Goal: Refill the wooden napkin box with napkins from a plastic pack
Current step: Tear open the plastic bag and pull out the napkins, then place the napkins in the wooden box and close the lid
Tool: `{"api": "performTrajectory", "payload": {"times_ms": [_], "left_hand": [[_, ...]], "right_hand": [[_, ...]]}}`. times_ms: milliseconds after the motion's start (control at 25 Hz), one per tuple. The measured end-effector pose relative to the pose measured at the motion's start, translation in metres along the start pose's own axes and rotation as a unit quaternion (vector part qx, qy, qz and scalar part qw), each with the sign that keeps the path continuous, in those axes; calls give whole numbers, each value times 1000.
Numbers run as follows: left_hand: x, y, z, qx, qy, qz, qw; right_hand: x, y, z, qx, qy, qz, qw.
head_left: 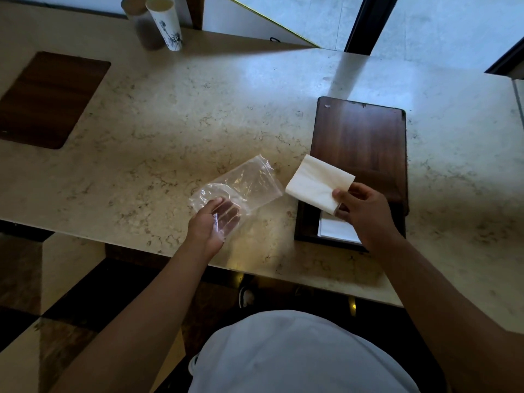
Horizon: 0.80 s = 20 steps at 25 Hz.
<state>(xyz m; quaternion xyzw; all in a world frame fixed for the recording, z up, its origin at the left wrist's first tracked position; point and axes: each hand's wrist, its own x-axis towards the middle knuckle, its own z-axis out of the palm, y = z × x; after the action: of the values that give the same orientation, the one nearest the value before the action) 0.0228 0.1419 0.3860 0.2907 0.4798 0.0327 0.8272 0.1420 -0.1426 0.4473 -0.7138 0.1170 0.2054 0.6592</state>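
Observation:
A dark wooden napkin box (304, 222) stands at the right of the marble counter, its lid (365, 143) slid back so the near end is open. White napkins (334, 229) lie inside the opening. My right hand (365, 214) holds a folded stack of white napkins (317, 184) just above the open end of the box. To the left, my left hand (209, 225) grips the near end of a clear plastic pack (241, 185), which looks empty and rests over the counter.
The marble counter (170, 123) holds a dark wooden inset panel (48, 100) at the far left and two tall paper cups (164, 22) at the back. The counter's near edge runs just in front of my body. Window frames stand behind the box.

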Motion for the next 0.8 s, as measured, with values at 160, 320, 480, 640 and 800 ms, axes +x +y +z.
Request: {"api": "performTrajectory", "payload": {"times_ms": [160, 320, 480, 640, 800], "left_hand": [[2, -22, 22, -85, 28, -12, 996], [-4, -50, 33, -126, 174, 4, 977], [-11, -77, 30, -44, 199, -6, 979], [-20, -88, 17, 56, 171, -19, 983], [-34, -93, -2, 130, 133, -71, 980]], "right_hand": [[-5, 7, 9, 68, 50, 11, 996], [-10, 16, 14, 82, 44, 40, 995], [-14, 28, 20, 46, 40, 58, 996], [-16, 37, 25, 37, 27, 72, 996], [-20, 43, 33, 49, 17, 67, 996]]}}
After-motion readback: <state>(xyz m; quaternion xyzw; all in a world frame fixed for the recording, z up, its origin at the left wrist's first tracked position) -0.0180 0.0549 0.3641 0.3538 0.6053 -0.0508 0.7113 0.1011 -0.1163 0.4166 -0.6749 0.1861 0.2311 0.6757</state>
